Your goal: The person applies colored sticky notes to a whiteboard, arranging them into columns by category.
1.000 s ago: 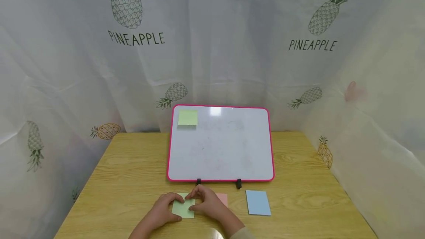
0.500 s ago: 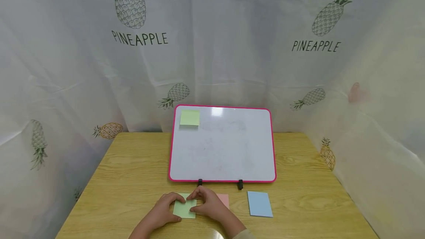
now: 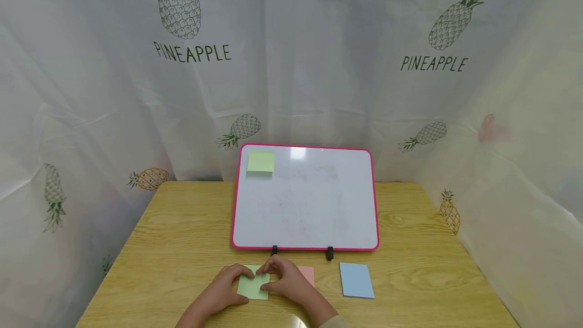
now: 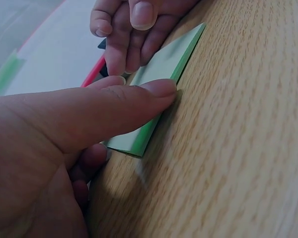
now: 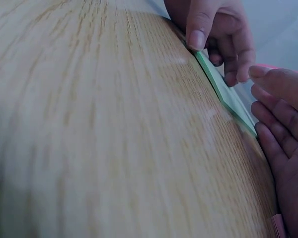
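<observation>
Both hands sit at the bottom centre of the head view, on either side of a green sticky-note pad (image 3: 253,286) lying flat on the wooden surface (image 3: 182,237).

Left hand (image 3: 226,285): thumb stretched along the pad's near edge, other fingers curled round its left side, so the grip is on the pad, holding it down. In the left wrist view the thumb (image 4: 114,111) lies across the pad's green edge.

Right hand (image 3: 284,280): fingers bent, fingertips pinching at the pad's upper right corner; grip narrow, on the pad.

Lower right of centre: a pink pad (image 3: 307,275), partly hidden by the right hand, then a blue pad (image 3: 356,280). Above them stands a pink-framed whiteboard (image 3: 305,199), with a green note (image 3: 260,161) in its upper left corner.
</observation>
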The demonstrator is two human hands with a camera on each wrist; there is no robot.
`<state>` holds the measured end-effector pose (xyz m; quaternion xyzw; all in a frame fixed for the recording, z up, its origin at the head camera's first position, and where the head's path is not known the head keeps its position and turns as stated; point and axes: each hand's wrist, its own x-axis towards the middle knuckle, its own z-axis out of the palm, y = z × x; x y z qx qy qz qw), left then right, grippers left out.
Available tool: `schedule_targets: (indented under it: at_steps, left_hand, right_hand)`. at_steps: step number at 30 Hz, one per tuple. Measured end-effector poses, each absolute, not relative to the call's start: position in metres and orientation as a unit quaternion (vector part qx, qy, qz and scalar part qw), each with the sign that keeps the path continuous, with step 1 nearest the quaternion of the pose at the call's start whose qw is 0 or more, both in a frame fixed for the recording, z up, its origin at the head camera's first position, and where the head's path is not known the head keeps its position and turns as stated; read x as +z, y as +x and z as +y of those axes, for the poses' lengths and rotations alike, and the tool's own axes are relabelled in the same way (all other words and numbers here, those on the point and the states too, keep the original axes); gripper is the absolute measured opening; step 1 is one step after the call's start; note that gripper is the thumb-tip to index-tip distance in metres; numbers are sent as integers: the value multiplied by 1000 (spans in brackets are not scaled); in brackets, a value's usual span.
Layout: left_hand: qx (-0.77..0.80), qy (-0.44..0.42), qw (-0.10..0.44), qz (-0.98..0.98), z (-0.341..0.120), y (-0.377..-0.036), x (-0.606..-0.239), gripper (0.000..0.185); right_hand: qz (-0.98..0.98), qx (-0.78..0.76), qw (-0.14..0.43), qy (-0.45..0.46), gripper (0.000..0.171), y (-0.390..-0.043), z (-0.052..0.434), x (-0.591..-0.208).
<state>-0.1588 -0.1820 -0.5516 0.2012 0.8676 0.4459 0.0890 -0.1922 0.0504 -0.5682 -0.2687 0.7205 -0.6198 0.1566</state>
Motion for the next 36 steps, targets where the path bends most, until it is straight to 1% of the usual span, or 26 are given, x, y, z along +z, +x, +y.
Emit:
schedule_targets:
  at_steps: [12,22,32,36]
  left_hand:
    - [462,185,111,860,-185,-161,-553,39]
    - [481,168,123,852,-184,-162,-553,28]
    - [500,164,115,842,-182,-161,-551,23]
    - [504,165,112,840,-182,-161,-552,24]
  right_hand:
    - [720,-618,157,-274,30,-193,50,-568]
    - [728,-599,161,-292,35,-194,50,-567]
    - [738,-585,171,-290,31,-194,50,-565]
    - [743,-580,169,-289,28,-193,50,-564]
